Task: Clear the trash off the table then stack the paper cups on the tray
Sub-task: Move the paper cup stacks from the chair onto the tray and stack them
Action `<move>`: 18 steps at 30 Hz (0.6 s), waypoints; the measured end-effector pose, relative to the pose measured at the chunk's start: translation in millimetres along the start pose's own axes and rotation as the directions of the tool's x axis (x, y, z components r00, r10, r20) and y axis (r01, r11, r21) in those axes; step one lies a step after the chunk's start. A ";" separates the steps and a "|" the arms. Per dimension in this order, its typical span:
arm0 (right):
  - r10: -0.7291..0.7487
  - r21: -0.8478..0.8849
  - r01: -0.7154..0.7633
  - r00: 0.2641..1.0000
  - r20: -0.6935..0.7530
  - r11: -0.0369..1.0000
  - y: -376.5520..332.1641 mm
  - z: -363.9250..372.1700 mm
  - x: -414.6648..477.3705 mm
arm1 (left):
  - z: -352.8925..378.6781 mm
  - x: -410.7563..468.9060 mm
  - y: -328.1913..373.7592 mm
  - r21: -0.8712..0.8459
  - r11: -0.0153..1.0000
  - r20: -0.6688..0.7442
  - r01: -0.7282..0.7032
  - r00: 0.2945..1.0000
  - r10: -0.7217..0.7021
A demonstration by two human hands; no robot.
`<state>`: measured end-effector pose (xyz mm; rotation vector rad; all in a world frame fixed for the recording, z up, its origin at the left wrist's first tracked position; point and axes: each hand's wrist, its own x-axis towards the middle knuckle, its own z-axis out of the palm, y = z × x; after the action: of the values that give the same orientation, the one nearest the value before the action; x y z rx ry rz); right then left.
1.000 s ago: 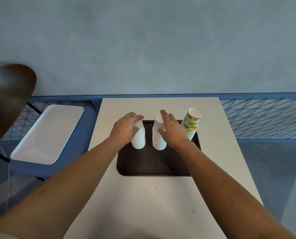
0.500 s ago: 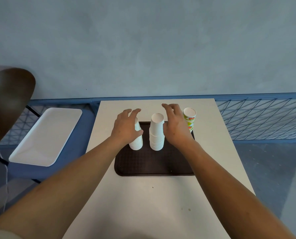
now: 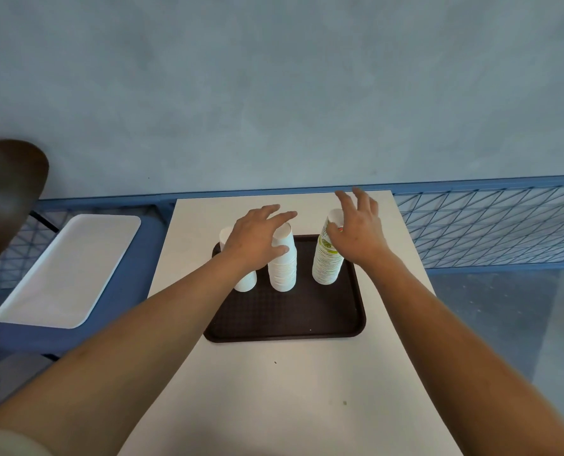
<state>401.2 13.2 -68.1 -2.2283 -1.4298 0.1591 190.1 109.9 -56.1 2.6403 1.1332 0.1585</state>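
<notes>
White table [image 3: 274, 406] under dark tray [image 3: 287, 317]. On tray's far half: left white stack [image 3: 247, 282], middle white stack [image 3: 282, 271], printed stack [image 3: 326, 266]. Left hand [image 3: 257, 238] spread over both white stacks. Right hand [image 3: 356, 233] splayed against printed stack. Likely final straightening. Next: release without toppling.

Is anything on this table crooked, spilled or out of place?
The green-printed paper cup stack on the dark brown plastic tray seems to lean slightly toward the right hand. Two small dark specks lie on the white table. Nothing is spilled.
</notes>
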 end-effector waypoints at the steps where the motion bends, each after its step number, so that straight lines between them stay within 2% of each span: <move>1: 0.023 -0.004 -0.023 0.999 0.047 1.000 2.7 1.5 0.5 | 1.2 0.9 1.7 0.009 1.000 0.015 0.000 1.000 0.000; 5: 0.073 0.052 -0.082 0.984 0.163 0.995 10.2 10.1 1.5 | 7.1 4.1 7.2 0.028 1.000 0.056 -0.003 0.998 0.002; 8: 0.073 0.085 -0.092 0.976 0.203 0.992 17.1 18.9 2.3 | 10.8 6.2 8.4 -0.025 1.000 0.067 -0.002 0.998 0.003; 18: 0.046 0.232 -0.090 0.981 0.186 0.969 21.7 30.9 -0.4 | 13.5 10.7 5.3 -0.030 0.999 0.021 -0.013 1.000 0.013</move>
<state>408.1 15.9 -105.1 -2.1066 -1.3446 0.5399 203.9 111.5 -67.6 2.6176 1.0985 0.1485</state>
